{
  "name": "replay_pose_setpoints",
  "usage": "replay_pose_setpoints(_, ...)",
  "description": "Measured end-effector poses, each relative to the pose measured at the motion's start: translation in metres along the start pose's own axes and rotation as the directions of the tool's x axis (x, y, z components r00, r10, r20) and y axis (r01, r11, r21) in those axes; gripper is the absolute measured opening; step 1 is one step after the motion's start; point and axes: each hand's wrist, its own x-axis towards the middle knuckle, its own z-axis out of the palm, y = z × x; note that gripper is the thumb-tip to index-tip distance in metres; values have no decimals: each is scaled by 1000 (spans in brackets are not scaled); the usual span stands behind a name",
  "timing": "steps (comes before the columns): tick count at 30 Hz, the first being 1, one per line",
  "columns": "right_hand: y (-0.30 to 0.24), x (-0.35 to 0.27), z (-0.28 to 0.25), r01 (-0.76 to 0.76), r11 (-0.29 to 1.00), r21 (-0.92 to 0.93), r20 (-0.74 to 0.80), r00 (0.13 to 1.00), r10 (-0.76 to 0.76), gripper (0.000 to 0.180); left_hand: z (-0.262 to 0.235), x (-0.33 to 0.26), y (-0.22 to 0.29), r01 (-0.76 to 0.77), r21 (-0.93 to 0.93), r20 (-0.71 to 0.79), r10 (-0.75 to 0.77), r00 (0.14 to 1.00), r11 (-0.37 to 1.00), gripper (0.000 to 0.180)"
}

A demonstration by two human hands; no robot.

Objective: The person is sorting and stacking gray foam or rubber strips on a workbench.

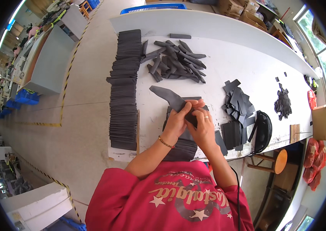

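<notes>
Between my two hands is a dark grey folded fabric-like piece (167, 95), its narrow end pointing up and left. My left hand (176, 124) grips its lower part, thumb on top. The fingers of my right hand (203, 129), which wears a ring, close on the piece's near end and partly cover it. Just beneath my hands lies a stack of similar dark pieces (180, 151), partly hidden by them. Beyond, a loose heap of folded dark pieces (178, 63) spreads over the white table (213, 50). A long, tightly packed row of dark pieces (123, 96) runs along the table's left side.
Right of my hands are a heap of flat dark rectangles (237, 101), a neat stack (231, 135) and a black zippered case (263, 133). Small dark scraps (283, 103) lie farther right. A raised white board (217, 26) borders the far edge; a wooden stool (280, 161) stands near right.
</notes>
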Motion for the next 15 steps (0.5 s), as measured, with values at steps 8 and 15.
replay_pose_setpoints(8,6,-1,-4,27,998,57,57,998,-30,31,9,-5,-16,13,-131,-25,-17,1000,991,25)
replay_pose_setpoints(15,17,-5,-18,-15,999,29,136,991,11,28,-2,3,-5,43,-93,-83,-51,995,995,28)
